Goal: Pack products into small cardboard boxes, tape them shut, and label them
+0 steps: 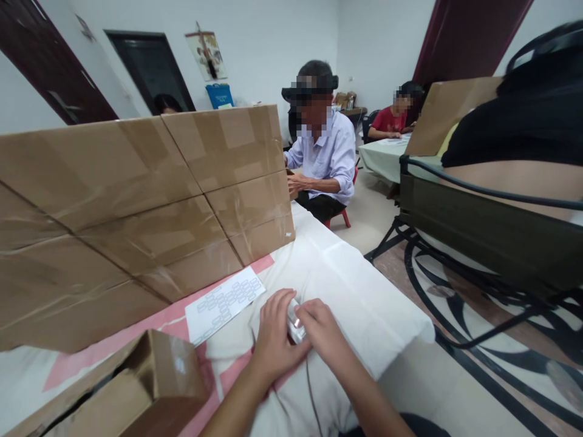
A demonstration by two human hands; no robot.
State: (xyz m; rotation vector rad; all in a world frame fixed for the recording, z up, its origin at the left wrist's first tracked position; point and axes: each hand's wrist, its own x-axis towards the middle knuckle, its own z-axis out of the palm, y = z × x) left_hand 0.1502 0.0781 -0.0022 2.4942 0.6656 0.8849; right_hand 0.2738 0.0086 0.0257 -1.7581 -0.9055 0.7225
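Over the white and pink cloth, my left hand (279,331) curls round a small whitish object (296,331) with a shiny patch, its kind unclear. The fingers of my right hand (321,328) are bent and press on the same object from the other side. Between them, the two hands cover most of it. To the left of my hands lies a white sheet of paper (225,303) printed with small rounded outlines.
A wall of taped cardboard boxes (150,212) stands across the table. At the lower left is a partly open cardboard box (173,376). A person in a light shirt (337,152) sits beyond the table. To the right stands a dark folding chair (483,224) with someone in it.
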